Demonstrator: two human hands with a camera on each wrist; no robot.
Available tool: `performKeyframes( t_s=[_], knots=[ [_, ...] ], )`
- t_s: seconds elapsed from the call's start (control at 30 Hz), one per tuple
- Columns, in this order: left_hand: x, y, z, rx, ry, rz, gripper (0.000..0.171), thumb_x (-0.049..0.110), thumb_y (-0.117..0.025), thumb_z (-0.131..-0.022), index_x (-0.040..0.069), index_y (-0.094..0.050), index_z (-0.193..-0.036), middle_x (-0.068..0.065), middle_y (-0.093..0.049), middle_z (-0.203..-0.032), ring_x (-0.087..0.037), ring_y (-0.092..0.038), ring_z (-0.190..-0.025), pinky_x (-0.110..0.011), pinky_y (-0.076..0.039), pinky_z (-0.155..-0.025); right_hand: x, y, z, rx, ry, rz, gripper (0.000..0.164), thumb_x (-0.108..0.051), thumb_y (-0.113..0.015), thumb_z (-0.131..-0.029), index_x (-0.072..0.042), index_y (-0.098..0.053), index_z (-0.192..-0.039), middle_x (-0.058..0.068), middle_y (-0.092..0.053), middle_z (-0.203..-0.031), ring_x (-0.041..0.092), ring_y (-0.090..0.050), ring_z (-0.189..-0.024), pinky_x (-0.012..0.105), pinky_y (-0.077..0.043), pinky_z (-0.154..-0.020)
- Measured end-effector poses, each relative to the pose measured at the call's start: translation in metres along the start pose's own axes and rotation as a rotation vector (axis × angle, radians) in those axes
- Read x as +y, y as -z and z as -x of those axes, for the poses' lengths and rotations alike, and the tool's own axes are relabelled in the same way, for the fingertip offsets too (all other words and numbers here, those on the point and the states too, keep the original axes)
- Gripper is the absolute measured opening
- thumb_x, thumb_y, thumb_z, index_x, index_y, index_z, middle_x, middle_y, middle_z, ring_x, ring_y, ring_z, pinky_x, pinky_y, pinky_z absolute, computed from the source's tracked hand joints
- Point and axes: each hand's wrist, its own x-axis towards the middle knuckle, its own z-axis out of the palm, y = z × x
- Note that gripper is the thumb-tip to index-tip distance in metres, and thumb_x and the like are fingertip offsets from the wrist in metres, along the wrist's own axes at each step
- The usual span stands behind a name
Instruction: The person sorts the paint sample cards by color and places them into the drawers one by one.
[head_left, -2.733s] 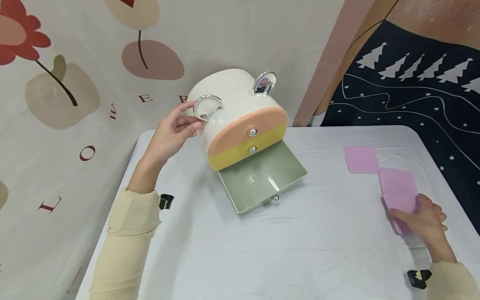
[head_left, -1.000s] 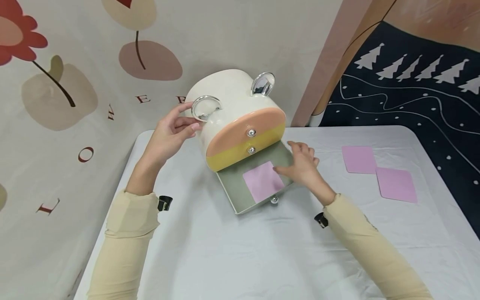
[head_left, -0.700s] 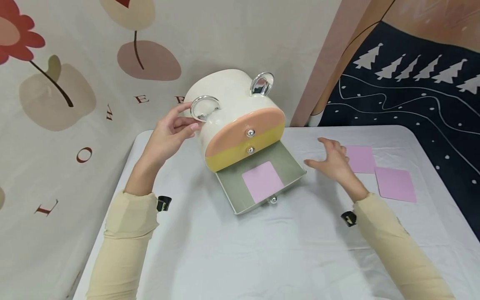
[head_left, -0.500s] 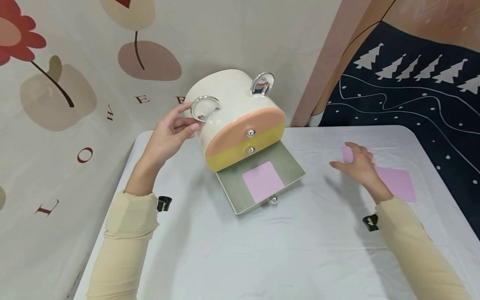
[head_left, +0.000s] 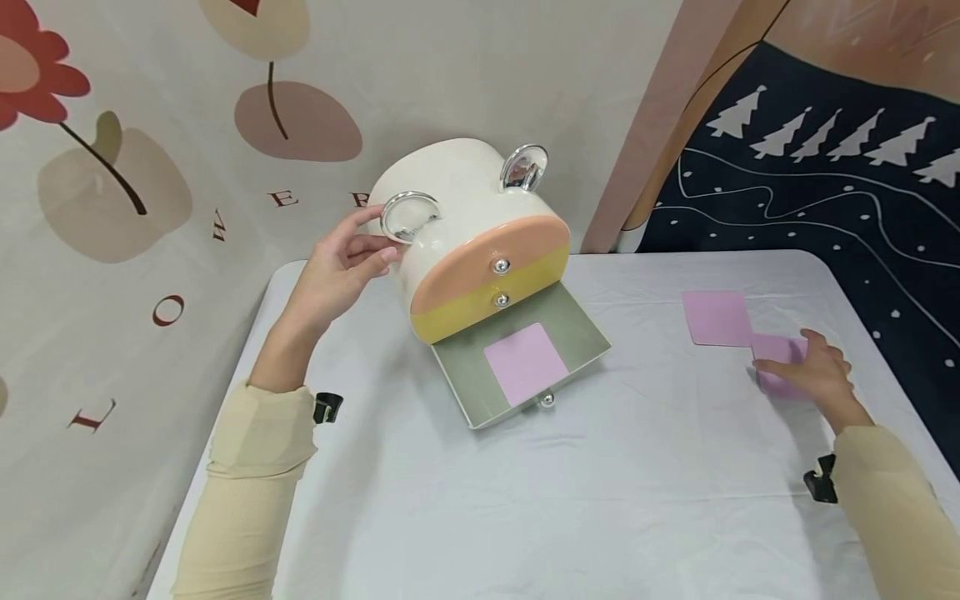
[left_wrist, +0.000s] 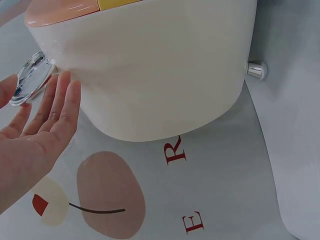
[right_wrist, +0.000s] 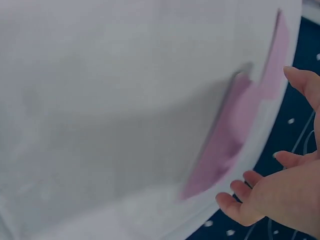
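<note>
A white cabinet (head_left: 450,179) with orange and yellow drawer fronts and two chrome ears stands at the back of the table. Its lowest drawer, a pale green one (head_left: 465,387), is pulled out with a flat pink square (head_left: 525,362) lying in it. My left hand (head_left: 330,279) rests its fairly straight fingers against the cabinet's side, by the left ear (left_wrist: 32,77). At the table's right, my right hand (head_left: 817,371) is spread above another pink square (head_left: 772,348), partly covering it. In the right wrist view its fingers look apart from that square (right_wrist: 225,145).
A third pink square (head_left: 716,317) lies behind the one under my right hand, corners nearly meeting. White cloth (head_left: 600,500) covers the table. A printed backdrop (head_left: 450,75) hangs close behind the cabinet; a dark one with trees (head_left: 787,192) hangs at the right.
One pink square went from the right side into the green drawer and was let go. My right hand then moved back right, over a remaining square. The left hand stayed put.
</note>
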Motion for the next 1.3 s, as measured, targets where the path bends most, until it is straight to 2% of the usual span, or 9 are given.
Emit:
performKeyframes(
  t_s=[0.2,0.4,0.63,0.77,1.0,1.17,1.3],
  knots=[
    [0.001,0.000,0.001,0.009,0.001,-0.014,0.051,0.008,-0.057,-0.090,0.013,-0.038,-0.137,-0.017,-0.060,-0.112,-0.009,-0.059,-0.095,-0.024,-0.049,-0.083,0.016,-0.004,-0.001,-0.023,-0.087,0.038,0.109,-0.049,-0.062,-0.080,0.015,0.006,-0.136,0.050,-0.005,-0.123,0.065,-0.010,-0.110,0.078,-0.014,-0.084],
    [0.002,0.000,0.001,-0.003,0.001,-0.022,0.052,0.009,-0.057,-0.090,0.013,-0.037,-0.138,-0.020,-0.058,-0.114,-0.011,-0.058,-0.097,-0.026,-0.049,-0.085,0.023,-0.007,-0.001,-0.020,-0.123,0.029,0.109,-0.048,-0.062,-0.080,0.016,0.007,-0.135,0.052,-0.005,-0.120,0.065,-0.006,-0.108,0.079,-0.007,-0.085],
    [0.001,-0.001,0.000,0.013,0.012,-0.026,0.051,0.007,-0.057,-0.090,0.013,-0.038,-0.137,-0.020,-0.059,-0.113,-0.011,-0.059,-0.096,-0.026,-0.049,-0.084,0.015,-0.008,0.000,-0.017,-0.145,0.011,0.114,-0.049,-0.065,-0.078,0.015,0.009,-0.135,0.052,-0.001,-0.121,0.068,0.001,-0.111,0.079,0.001,-0.087],
    [0.001,0.000,0.000,0.015,0.008,-0.033,0.050,0.007,-0.057,-0.090,0.013,-0.038,-0.137,-0.020,-0.059,-0.113,-0.010,-0.059,-0.096,-0.025,-0.049,-0.084,-0.008,-0.010,0.003,0.022,-0.083,0.035,0.111,-0.045,-0.068,-0.077,0.014,0.004,-0.137,0.052,-0.005,-0.122,0.066,-0.006,-0.110,0.079,-0.004,-0.085],
    [0.001,0.000,0.000,0.022,0.001,-0.035,0.050,0.006,-0.057,-0.090,0.012,-0.039,-0.137,-0.019,-0.059,-0.112,-0.009,-0.059,-0.095,-0.024,-0.050,-0.082,-0.072,-0.015,0.011,0.098,0.118,0.061,0.102,-0.033,-0.072,-0.073,0.012,-0.007,-0.138,0.050,-0.014,-0.121,0.062,-0.015,-0.107,0.077,-0.015,-0.079],
    [0.000,0.000,0.000,0.023,0.000,-0.032,0.050,0.006,-0.057,-0.090,0.012,-0.039,-0.137,-0.019,-0.060,-0.111,-0.008,-0.059,-0.094,-0.024,-0.050,-0.082,-0.122,-0.030,0.022,0.122,0.220,0.060,0.095,-0.027,-0.074,-0.070,0.009,-0.018,-0.137,0.047,-0.019,-0.123,0.060,-0.019,-0.108,0.070,-0.021,-0.078],
    [0.000,0.000,0.000,0.022,0.005,-0.029,0.050,0.006,-0.057,-0.090,0.013,-0.039,-0.137,-0.018,-0.060,-0.112,-0.009,-0.059,-0.095,-0.024,-0.050,-0.083,-0.158,-0.045,0.034,0.107,0.297,0.077,0.092,-0.027,-0.076,-0.067,0.004,-0.024,-0.137,0.043,-0.024,-0.124,0.056,-0.023,-0.109,0.067,-0.024,-0.079]
  ],
)
